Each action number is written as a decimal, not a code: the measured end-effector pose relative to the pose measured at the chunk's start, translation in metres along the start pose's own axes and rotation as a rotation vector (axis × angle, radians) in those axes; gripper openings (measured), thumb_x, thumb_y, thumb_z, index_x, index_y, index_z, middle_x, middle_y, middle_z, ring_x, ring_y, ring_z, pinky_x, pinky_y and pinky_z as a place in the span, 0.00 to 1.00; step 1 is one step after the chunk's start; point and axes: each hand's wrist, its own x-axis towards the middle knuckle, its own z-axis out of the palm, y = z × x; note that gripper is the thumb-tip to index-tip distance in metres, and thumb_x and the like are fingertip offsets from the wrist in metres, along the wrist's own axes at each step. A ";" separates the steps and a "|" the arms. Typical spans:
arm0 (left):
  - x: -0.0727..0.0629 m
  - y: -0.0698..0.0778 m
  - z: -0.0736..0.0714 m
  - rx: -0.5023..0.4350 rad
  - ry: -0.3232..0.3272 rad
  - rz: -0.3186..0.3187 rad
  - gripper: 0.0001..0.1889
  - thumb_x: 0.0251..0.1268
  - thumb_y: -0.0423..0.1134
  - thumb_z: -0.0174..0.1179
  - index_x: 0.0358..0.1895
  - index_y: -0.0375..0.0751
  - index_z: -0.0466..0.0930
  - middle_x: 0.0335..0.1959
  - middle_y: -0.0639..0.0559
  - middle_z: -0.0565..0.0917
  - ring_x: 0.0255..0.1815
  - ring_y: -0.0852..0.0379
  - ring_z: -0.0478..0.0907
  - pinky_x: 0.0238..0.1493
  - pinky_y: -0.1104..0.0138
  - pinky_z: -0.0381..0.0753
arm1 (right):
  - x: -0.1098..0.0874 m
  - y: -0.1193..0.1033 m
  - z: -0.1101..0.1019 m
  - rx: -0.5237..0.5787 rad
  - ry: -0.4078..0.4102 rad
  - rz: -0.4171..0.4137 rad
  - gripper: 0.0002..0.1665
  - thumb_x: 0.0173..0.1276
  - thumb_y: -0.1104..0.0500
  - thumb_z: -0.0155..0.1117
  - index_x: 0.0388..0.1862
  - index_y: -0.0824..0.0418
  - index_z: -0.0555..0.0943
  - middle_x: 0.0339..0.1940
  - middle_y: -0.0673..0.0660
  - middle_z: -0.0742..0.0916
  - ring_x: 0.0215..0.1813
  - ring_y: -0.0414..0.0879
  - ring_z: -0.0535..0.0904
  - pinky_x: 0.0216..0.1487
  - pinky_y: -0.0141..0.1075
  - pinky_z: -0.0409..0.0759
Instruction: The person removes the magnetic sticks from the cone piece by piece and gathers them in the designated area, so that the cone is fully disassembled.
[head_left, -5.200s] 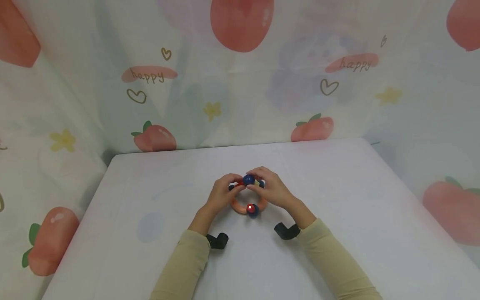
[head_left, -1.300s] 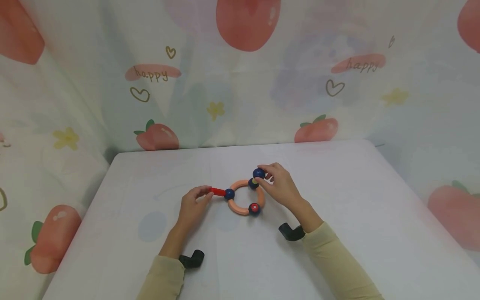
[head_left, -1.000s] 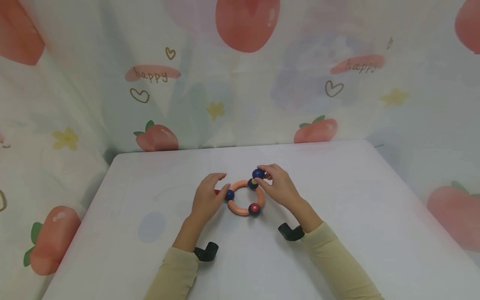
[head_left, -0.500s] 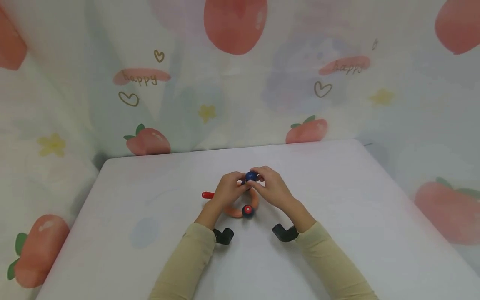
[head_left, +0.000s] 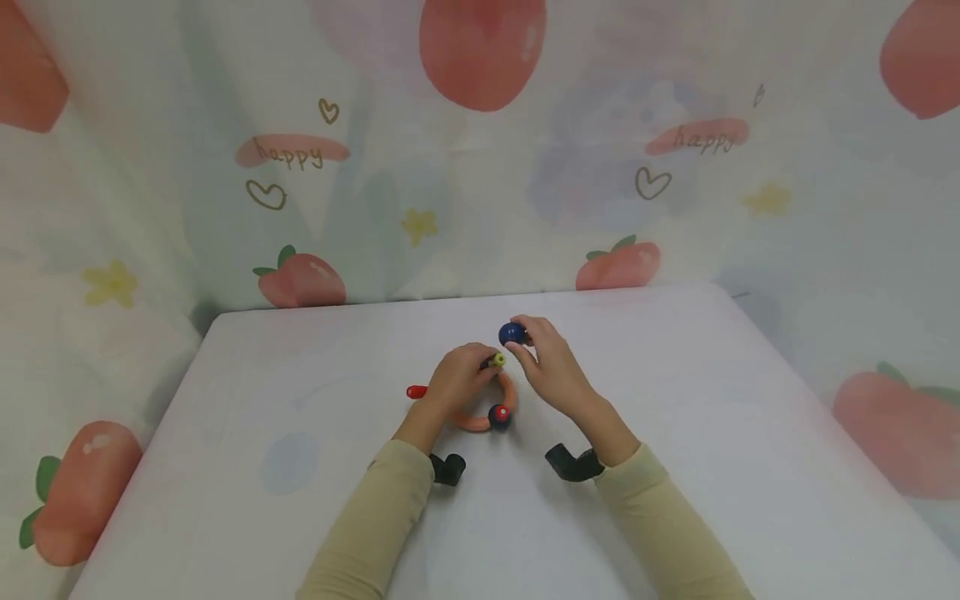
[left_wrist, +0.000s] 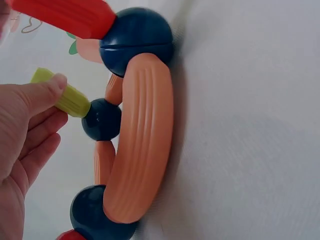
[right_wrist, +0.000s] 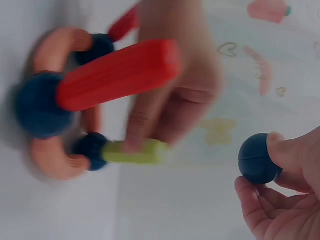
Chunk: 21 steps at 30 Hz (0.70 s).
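Observation:
My left hand [head_left: 459, 379] pinches a short yellow-green stick [left_wrist: 75, 101] between thumb and fingers. That stick is joined at its lower end to a blue ball [left_wrist: 102, 119] of a ring made from curved orange sticks [left_wrist: 145, 135] and blue balls. Up and to the right, my right hand [head_left: 551, 367] grips a loose blue ball [right_wrist: 257, 159], apart from the stick's free end. A red stick [right_wrist: 117, 75] stands up from the ring's near ball, while another red stick [head_left: 416, 392] points out to the left, its inner end behind my left hand in the head view.
The ring lies on a white-covered table [head_left: 630, 367] with a printed curtain [head_left: 480, 192] behind it. Black angled mounts [head_left: 573, 463] stick out at both wrists, low over the cloth.
My left hand has gone from the left red stick to the yellow-green one. My right hand has pulled the blue ball off that stick's top, up and slightly right.

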 end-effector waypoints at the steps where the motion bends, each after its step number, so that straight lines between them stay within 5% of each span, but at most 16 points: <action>1: -0.001 0.000 0.000 0.005 0.000 -0.009 0.12 0.59 0.38 0.63 0.46 0.41 0.81 0.39 0.53 0.82 0.41 0.58 0.77 0.48 0.68 0.75 | 0.002 -0.003 -0.004 0.005 0.021 -0.010 0.22 0.65 0.65 0.59 0.56 0.73 0.69 0.50 0.67 0.75 0.47 0.54 0.76 0.49 0.45 0.76; 9: -0.002 -0.001 -0.001 0.005 -0.012 -0.038 0.14 0.59 0.38 0.62 0.48 0.41 0.81 0.42 0.52 0.82 0.45 0.57 0.77 0.51 0.66 0.74 | 0.006 -0.002 -0.011 0.003 0.011 0.015 0.23 0.65 0.64 0.59 0.57 0.73 0.69 0.52 0.68 0.75 0.48 0.55 0.75 0.50 0.48 0.75; 21: -0.010 0.003 -0.007 -0.046 -0.045 -0.106 0.13 0.59 0.40 0.62 0.48 0.43 0.81 0.42 0.53 0.82 0.43 0.58 0.75 0.49 0.66 0.74 | -0.002 0.054 0.005 -0.092 -0.101 0.151 0.23 0.66 0.63 0.58 0.56 0.73 0.69 0.50 0.69 0.76 0.48 0.57 0.75 0.49 0.47 0.75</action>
